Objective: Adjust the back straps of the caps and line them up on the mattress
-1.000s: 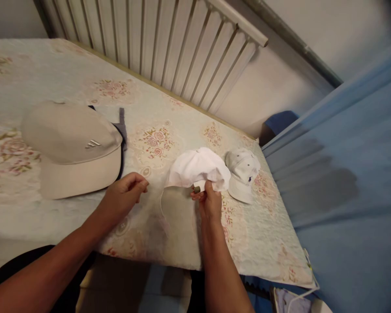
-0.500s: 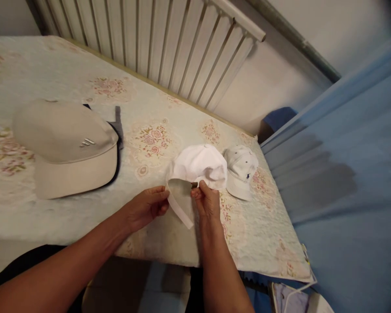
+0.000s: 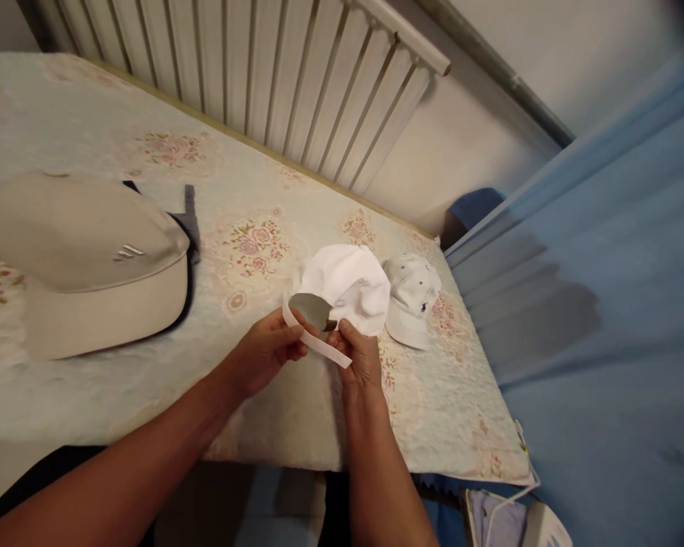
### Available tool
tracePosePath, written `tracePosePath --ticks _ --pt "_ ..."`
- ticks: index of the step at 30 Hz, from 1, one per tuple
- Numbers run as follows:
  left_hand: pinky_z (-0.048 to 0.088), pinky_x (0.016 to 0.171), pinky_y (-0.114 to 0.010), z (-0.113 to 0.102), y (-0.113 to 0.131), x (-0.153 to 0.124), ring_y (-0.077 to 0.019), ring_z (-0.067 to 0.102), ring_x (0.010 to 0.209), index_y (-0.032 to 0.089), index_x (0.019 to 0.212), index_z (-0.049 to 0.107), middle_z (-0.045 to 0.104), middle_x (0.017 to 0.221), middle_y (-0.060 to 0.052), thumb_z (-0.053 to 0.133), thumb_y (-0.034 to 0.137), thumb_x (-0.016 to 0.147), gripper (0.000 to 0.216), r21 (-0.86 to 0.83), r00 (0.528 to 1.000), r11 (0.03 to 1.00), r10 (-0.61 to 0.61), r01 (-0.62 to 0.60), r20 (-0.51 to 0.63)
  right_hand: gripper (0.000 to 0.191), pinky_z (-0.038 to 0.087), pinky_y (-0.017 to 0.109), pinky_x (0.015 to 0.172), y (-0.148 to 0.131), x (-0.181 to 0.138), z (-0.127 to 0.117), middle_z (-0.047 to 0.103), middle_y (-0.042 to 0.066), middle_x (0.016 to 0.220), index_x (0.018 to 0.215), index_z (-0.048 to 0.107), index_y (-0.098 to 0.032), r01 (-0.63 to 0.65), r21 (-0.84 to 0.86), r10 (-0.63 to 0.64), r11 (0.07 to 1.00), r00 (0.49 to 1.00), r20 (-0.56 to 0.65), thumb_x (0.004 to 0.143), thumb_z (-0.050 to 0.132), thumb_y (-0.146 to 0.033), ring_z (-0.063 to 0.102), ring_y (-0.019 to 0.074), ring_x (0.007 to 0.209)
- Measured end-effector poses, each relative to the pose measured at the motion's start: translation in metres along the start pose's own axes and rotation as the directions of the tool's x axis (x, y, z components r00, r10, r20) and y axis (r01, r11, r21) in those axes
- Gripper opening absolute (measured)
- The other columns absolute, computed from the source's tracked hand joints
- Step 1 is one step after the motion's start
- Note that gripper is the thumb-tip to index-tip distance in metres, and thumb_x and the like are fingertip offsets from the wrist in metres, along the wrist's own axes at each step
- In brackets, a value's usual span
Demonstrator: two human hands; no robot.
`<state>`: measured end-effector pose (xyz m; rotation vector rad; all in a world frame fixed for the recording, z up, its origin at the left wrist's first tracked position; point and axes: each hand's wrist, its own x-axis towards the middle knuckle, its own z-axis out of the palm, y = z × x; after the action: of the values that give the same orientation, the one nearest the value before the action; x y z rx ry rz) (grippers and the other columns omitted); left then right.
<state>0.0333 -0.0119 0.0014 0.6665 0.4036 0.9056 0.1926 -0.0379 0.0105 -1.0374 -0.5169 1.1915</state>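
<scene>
The floral-covered bed (image 3: 262, 175) bears three — beige cap (image 3: 85, 258), white cap (image 3: 350, 281), pale cap (image 3: 411, 292).

Our forearms (image 3: 148, 456) bare from left grip (image 3: 265, 351) and right grip (image 3: 360, 361) back to the picture's edge, a patch of our black clothing (image 3: 45, 475) beside the left forearm

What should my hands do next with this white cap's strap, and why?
Probably feed the free end of the strap into the dark clasp on the white cap. The left hand pinches the strap, the right hand pinches the cap beside the clasp, and the end lies loose, unthreaded.
</scene>
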Motion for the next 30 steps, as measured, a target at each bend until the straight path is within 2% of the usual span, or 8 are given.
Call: tracePosePath --ticks 3,7,12,17,22,26,30 --pt "0.040 0.055 -0.020 0.006 -0.008 0.001 -0.0077 0.054 0.057 0.014 0.082 0.064 0.067 0.075 -0.002 0.082 0.029 0.072 0.025 0.016 1.000 1.000 -0.007 0.006 0.026 0.026 0.041 0.021 0.038 0.001 -0.001 0.000 0.056 -0.005 0.040 0.059 0.056 -0.017 0.033 0.019 -0.033 0.999 0.999 0.012 0.060 0.081 -0.026 0.052 0.0100 0.037" --pt "0.038 0.055 -0.022 0.011 -0.019 0.002 -0.0088 0.052 0.054 0.016 0.079 0.062 0.061 0.063 0.002 0.077 0.029 0.075 0.021 0.140 0.998 0.990 -0.031 0.024 0.054 0.025 0.049 0.027 0.042 0.003 -0.001 -0.003 0.064 -0.002 0.048 0.071 0.061 -0.017 -0.052 0.035 0.049 0.998 0.996 0.077 0.063 0.081 -0.030 0.058 0.0144 0.040" --pt "0.038 0.056 -0.023 0.013 -0.025 0.003 -0.0093 0.051 0.054 0.017 0.078 0.059 0.061 0.059 0.003 0.072 0.026 0.078 0.016 0.268 0.997 0.963 -0.035 0.016 0.065 0.027 0.050 0.028 0.043 0.002 0.000 -0.007 0.065 -0.002 0.049 0.074 0.060 -0.018 -0.108 0.067 0.102 0.992 0.990 0.099 0.062 0.081 -0.032 0.057 0.0153 0.041" --pt "0.041 0.056 -0.025 0.015 -0.021 0.001 -0.0113 0.055 0.053 0.017 0.081 0.058 0.062 0.057 0.002 0.068 0.038 0.083 0.024 0.383 0.992 0.923 -0.082 0.040 0.094 0.025 0.051 0.026 0.048 0.000 0.001 -0.007 0.063 -0.004 0.050 0.076 0.061 -0.018 -0.081 0.090 0.073 0.993 0.994 0.086 0.062 0.080 -0.025 0.057 0.0130 0.044" --pt "0.044 0.057 -0.026 0.013 -0.009 0.002 -0.0125 0.059 0.054 0.017 0.081 0.060 0.066 0.061 0.001 0.068 0.041 0.083 0.025 0.338 0.991 0.939 -0.103 0.068 0.088 0.024 0.047 0.021 0.048 -0.003 0.000 -0.003 0.061 -0.007 0.051 0.078 0.062 -0.017 -0.002 0.072 -0.004 0.997 0.997 0.075 0.061 0.079 -0.018 0.054 0.0086 0.044" --pt "0.044 0.059 -0.024 0.007 0.000 0.005 -0.0116 0.060 0.057 0.017 0.080 0.061 0.067 0.062 0.001 0.071 0.027 0.079 0.014 0.327 0.998 0.945 -0.040 0.023 0.045 0.039 0.041 0.018 0.043 -0.010 -0.002 0.003 0.066 -0.005 0.070 0.092 0.064 -0.018 0.053 0.124 -0.060 0.991 0.996 0.061 0.056 0.079 -0.012 0.051 0.0063 0.048" --pt "0.045 0.059 -0.025 0.005 0.005 0.006 -0.0120 0.060 0.058 0.017 0.077 0.061 0.066 0.061 0.001 0.071 0.024 0.079 0.013 0.265 0.998 0.963 0.030 -0.043 0.054 0.051 0.036 0.016 0.042 -0.017 -0.005 0.008 0.065 -0.006 0.076 0.100 0.064 -0.021 0.024 0.151 -0.031 0.988 0.999 0.039 0.052 0.078 -0.008 0.048 0.0056 0.054"
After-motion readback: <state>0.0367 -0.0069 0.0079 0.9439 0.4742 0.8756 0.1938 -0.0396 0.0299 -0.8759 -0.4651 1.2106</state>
